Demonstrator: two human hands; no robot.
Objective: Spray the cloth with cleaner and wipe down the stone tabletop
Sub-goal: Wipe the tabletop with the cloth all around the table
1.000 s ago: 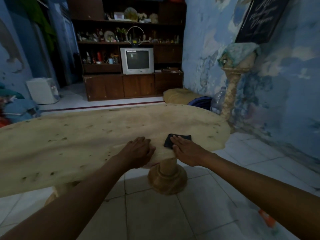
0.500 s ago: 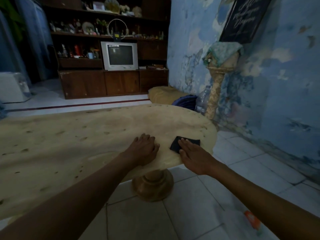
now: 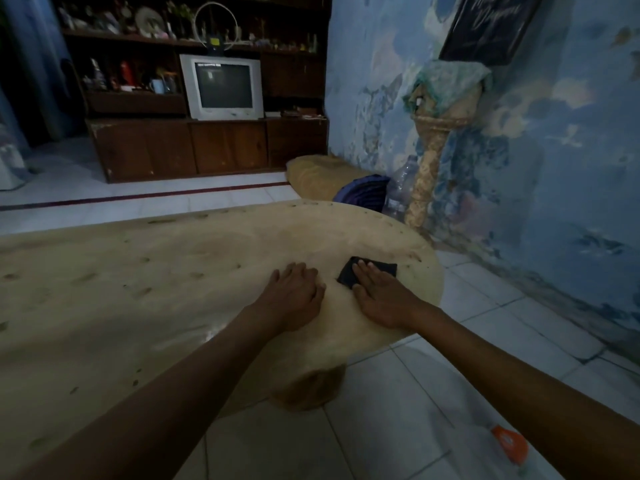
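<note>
The dark cloth (image 3: 367, 271), a small folded square, lies flat on the stone worktop (image 3: 173, 289) near its rounded right end. The right hand (image 3: 382, 296) presses on the cloth's near half with straight fingers, its grip open and flat. Just left of the cloth the left hand (image 3: 294, 294) rests palm down on the bare stone, fingers relaxed, holding nothing. The worktop is pale beige, pitted with small dark hollows, and stands on a turned pedestal (image 3: 311, 389) below the cloth. Beyond the worktop's far right edge a clear plastic bottle (image 3: 398, 192) stands on the tiled floor; what it holds cannot be told. Against half a second ago, the cloth and both hands lie further in from the worktop's near edge.
</note>
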